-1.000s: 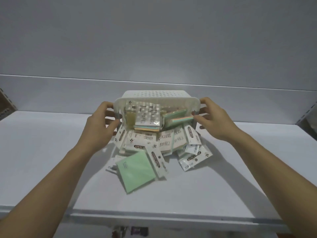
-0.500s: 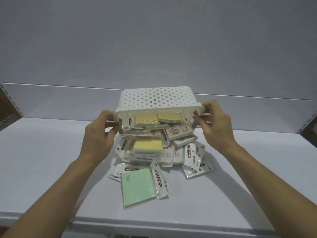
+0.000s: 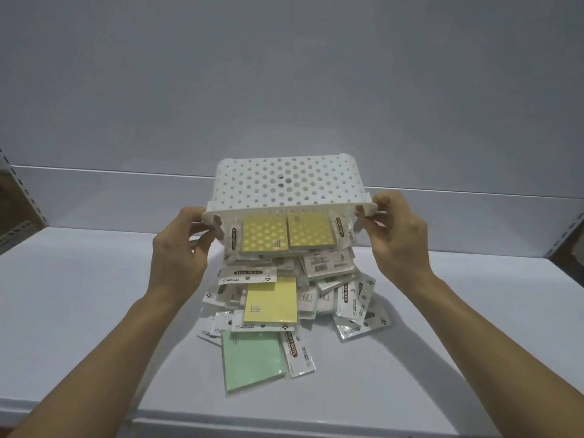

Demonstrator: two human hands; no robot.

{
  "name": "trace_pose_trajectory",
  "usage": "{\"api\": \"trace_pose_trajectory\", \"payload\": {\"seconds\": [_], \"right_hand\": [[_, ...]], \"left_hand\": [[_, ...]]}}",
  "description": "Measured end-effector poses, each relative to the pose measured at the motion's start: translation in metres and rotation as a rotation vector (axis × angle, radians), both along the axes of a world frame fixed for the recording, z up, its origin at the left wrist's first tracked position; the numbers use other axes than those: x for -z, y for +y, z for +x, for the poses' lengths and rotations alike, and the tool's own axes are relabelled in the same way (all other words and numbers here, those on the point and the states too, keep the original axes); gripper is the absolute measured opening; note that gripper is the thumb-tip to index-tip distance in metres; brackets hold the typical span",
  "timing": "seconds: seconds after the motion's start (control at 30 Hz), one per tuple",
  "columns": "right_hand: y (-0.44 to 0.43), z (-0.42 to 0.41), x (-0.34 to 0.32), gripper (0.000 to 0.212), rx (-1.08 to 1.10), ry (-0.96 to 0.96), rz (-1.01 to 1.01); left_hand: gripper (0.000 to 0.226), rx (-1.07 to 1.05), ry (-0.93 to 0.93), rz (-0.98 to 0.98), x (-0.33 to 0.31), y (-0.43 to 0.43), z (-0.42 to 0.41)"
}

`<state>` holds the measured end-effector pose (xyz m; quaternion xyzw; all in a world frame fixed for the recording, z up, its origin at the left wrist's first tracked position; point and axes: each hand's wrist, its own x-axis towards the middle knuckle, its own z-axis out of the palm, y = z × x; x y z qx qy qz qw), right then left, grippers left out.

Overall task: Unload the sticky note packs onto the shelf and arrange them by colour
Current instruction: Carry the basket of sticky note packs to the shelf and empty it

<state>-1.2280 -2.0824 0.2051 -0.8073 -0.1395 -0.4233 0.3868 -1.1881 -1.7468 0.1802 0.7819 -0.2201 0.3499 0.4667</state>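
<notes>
Above the shelf [image 3: 79, 295], left hand [image 3: 177, 257] and right hand [image 3: 398, 245] curl fingers [image 3: 200, 240] round the upturned basket [image 3: 290, 184] rim; sticky note packs [image 3: 271, 303] look light and slippery, best pinched by their edges.

basket [image 3: 290, 188]: white perforated plastic, matt | packs [image 3: 354, 308]: glossy clear film wrap | shelf [image 3: 442, 358]: smooth matt

A white shelf [image 3: 94, 311] is seen, on which a heap of sticky note packs [image 3: 284, 311] is piled, a green pack [image 3: 251, 358] nearest.
</notes>
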Motion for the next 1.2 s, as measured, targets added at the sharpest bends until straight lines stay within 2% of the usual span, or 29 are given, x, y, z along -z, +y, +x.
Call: {"api": "trace_pose_trajectory", "payload": {"seconds": [0.2,0.27,0.33,0.43,0.53,0.63,0.77,0.9,1.0,1.2], "right_hand": [[0.003,0.003,-0.013,0.037,0.011,-0.091,-0.007],[0.004,0.005,-0.021,0.031,0.034,-0.123,0.001],[0.006,0.006,-0.029,0.033,0.023,-0.104,0.036],[0.013,0.007,-0.038,0.041,-0.038,-0.051,0.053],[0.027,0.01,-0.045,0.039,-0.136,0.003,0.044],[0.054,0.019,-0.053,0.038,-0.252,0.04,0.015],[0.102,0.034,-0.055,0.039,-0.319,0.122,-0.068],[0.159,0.05,-0.046,0.059,-0.424,0.274,-0.11],[0.206,0.067,-0.04,0.069,-0.444,0.345,-0.075],[0.286,0.096,-0.029,0.065,-0.46,0.463,0.041]], "left_hand": [[0.035,-0.048,-0.058,-0.02,-0.014,0.001,0.004],[0.044,-0.059,-0.08,-0.019,-0.022,0.001,0.002],[0.054,-0.055,-0.076,-0.042,-0.028,0.0,0.0],[0.057,-0.043,-0.048,-0.083,-0.026,0.004,-0.004],[0.053,-0.047,0.018,-0.189,-0.027,0.022,-0.011],[0.054,-0.084,0.07,-0.239,-0.036,0.055,-0.02],[0.056,-0.143,0.136,-0.214,-0.042,0.11,-0.034],[0.053,-0.185,0.203,-0.231,-0.037,0.166,-0.044],[0.054,-0.195,0.255,-0.255,-0.036,0.208,-0.047],[0.06,-0.202,0.312,-0.217,-0.039,0.29,-0.032]]}}
